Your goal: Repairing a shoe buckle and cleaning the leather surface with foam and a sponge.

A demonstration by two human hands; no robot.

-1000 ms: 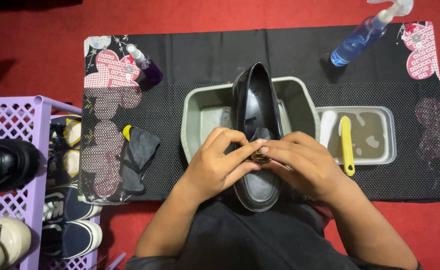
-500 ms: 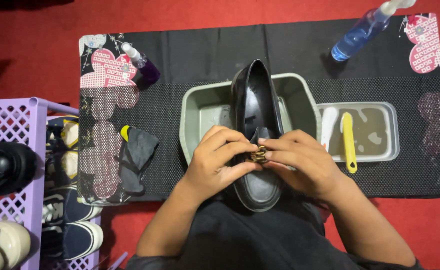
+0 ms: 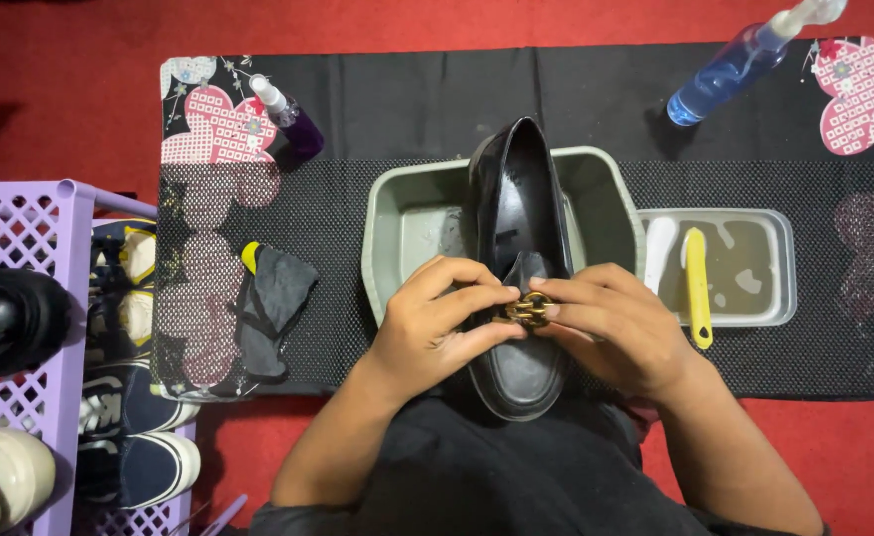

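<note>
A glossy black leather loafer [image 3: 518,248] lies lengthwise over a grey-green plastic basin [image 3: 407,223], its long axis running away from the person, one rounded end near the lap. The left hand [image 3: 435,323] and right hand [image 3: 610,323] both pinch its gold metal buckle [image 3: 528,309], fingers curled closed around it.

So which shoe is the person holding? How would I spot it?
Find the grey tub in the middle of the black mat. The black loafer lies over it, gripped by the left hand and right hand. Only it has a gold buckle.
</note>
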